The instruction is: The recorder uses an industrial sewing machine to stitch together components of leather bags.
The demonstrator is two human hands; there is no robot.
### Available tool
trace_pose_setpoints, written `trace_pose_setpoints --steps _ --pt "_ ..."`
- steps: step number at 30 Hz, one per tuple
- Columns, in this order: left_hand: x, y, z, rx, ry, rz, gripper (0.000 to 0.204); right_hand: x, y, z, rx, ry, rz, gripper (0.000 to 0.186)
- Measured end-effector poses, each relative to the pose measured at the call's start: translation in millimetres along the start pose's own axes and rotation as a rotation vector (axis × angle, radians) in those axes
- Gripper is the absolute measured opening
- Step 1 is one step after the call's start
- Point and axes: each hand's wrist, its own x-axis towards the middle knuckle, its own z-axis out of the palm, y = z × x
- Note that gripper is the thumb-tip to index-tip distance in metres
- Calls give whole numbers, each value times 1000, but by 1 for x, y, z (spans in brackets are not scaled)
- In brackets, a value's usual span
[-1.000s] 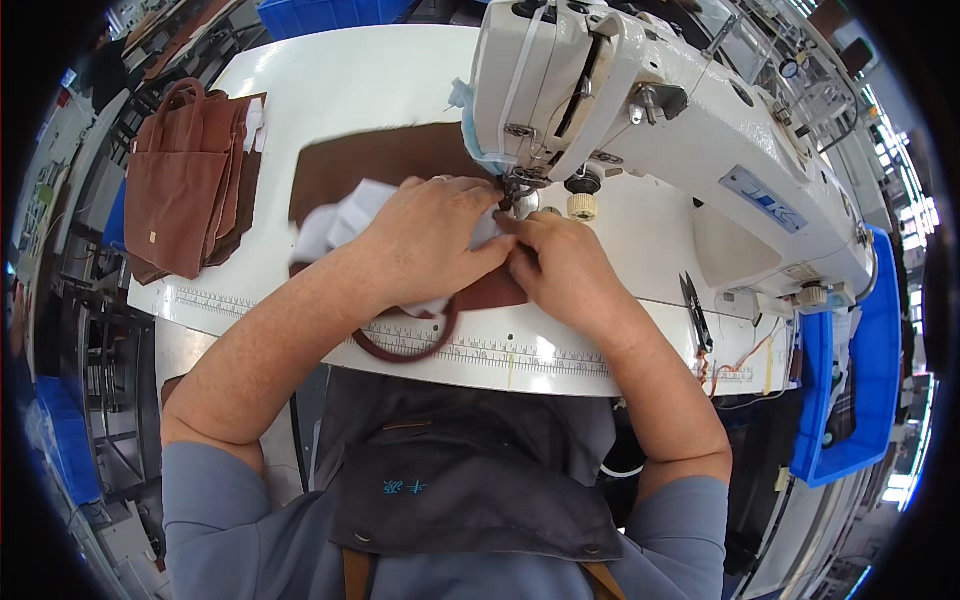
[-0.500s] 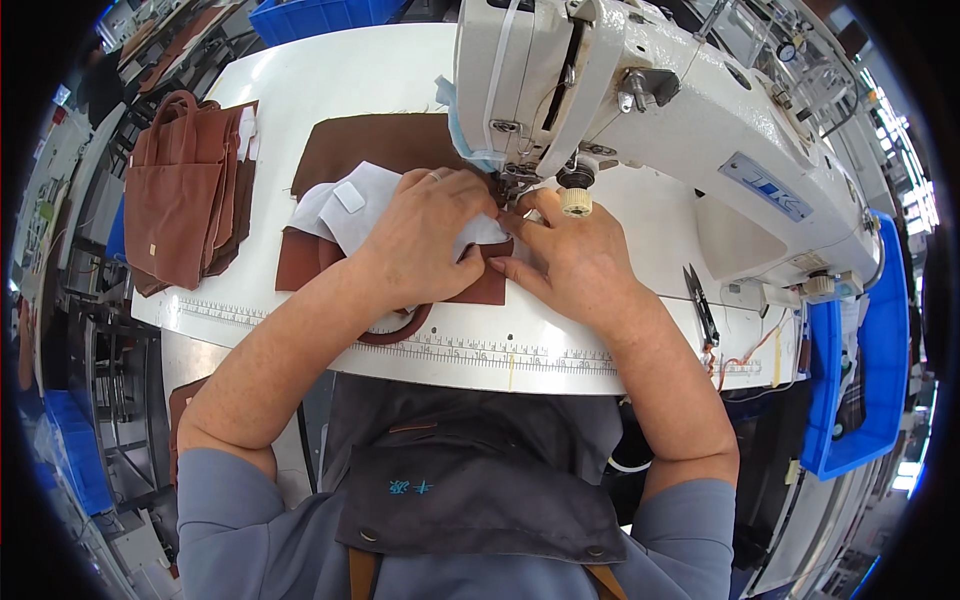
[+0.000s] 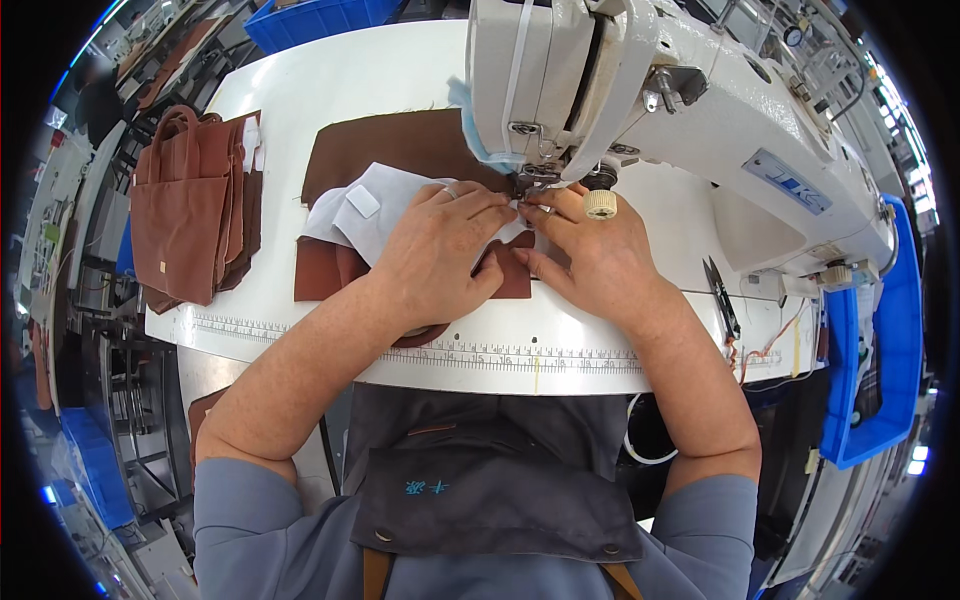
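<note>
My left hand lies over a piece of white lining cloth, fingers stretched toward the needle area and thumb spread off to the side. Under the cloth is a reddish-brown leather piece; a rounded leather handle shows below my left wrist. My right hand rests on the right edge of this work, its fingertips beside the presser foot and its thumb apart, near the leather's edge. The needle itself is too small to make out. Behind the cloth lies a darker brown panel.
The white sewing machine arches over from the right. Stacked brown leather bag pieces lie at the table's left. Black thread snips and loose threads lie at right, with a blue bin beyond. A ruler strip runs along the front edge.
The whole view has shifted slightly, so everything sits a little farther right. Both hands stay on the cloth and leather by the presser foot, with little change in pose.
</note>
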Motion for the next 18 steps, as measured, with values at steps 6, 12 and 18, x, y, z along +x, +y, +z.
trace_pose_setpoints --steps 6,12,18 --pt "14 -19 -5 0 -75 67 41 1 2 6 9 42 -7 37" --pt "20 -18 3 -12 33 6 26 6 8 10 182 17 132 26" --pt "24 -22 4 -67 90 77 10 8 25 29 208 53 183 20"
